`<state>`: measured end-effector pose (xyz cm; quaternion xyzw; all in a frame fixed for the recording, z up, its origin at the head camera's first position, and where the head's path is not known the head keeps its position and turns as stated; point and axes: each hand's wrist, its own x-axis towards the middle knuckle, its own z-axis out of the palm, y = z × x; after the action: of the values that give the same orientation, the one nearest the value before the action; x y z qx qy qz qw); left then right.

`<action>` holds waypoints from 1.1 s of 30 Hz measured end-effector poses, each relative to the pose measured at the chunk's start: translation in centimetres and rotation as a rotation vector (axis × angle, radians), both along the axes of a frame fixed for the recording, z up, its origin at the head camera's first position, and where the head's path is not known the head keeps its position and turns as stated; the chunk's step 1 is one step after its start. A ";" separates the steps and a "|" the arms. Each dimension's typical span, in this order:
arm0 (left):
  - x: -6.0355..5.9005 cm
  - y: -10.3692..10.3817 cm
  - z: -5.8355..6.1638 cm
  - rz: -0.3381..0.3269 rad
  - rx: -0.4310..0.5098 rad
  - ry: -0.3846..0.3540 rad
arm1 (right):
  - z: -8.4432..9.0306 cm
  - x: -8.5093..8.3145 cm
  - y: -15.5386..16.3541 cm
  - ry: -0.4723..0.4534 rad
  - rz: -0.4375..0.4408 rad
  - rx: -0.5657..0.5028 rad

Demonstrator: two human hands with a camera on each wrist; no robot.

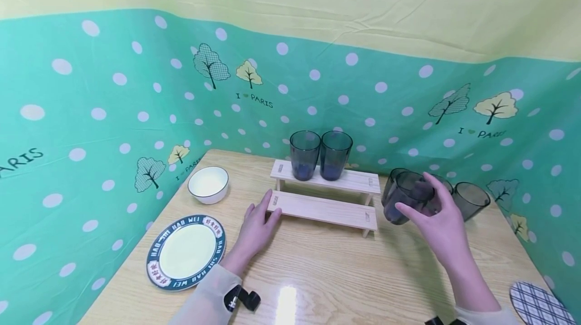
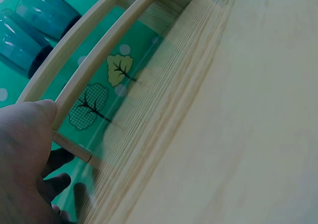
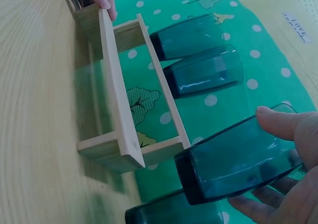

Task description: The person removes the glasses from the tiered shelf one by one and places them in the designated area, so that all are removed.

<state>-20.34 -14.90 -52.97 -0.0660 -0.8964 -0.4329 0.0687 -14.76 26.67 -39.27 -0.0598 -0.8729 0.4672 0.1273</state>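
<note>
My right hand (image 1: 442, 224) grips a dark blue-tinted glass (image 3: 233, 159), thumb on one side and fingers round the other. The glass is raised beside the right end of a two-tier wooden rack (image 1: 324, 209). At the rack's left end, my left hand (image 1: 256, 229) holds the lower tier's corner, with the thumb at the front edge. Two matching glasses, one on the left (image 1: 305, 156) and one on the right (image 1: 336, 156), stand upright side by side on the upper tier. The lower tier is bare.
More tinted glasses (image 1: 472, 200) stand right of the rack, partly hidden by the right hand and its glass. A white bowl (image 1: 209, 185) and a blue-rimmed plate (image 1: 187, 253) lie left. A checked round mat (image 1: 540, 305) is front right. Patterned cloth (image 1: 254, 128) hangs behind.
</note>
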 end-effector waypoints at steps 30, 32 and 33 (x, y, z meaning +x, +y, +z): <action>-0.1 0.0 -0.1 -0.009 -0.010 0.013 | -4.2 -0.3 1.8 -0.132 0.032 -0.043; -0.1 0.0 -0.1 -0.009 -0.011 0.014 | -4.5 -0.4 1.8 -0.129 0.037 -0.051; -0.1 0.0 -0.1 -0.008 -0.010 0.015 | -4.6 -0.4 1.8 -0.126 0.039 -0.059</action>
<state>-20.46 -14.87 -53.10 -0.0731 -0.8978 -0.4280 0.0732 -15.17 28.44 -43.91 -0.0758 -0.8661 0.4904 0.0611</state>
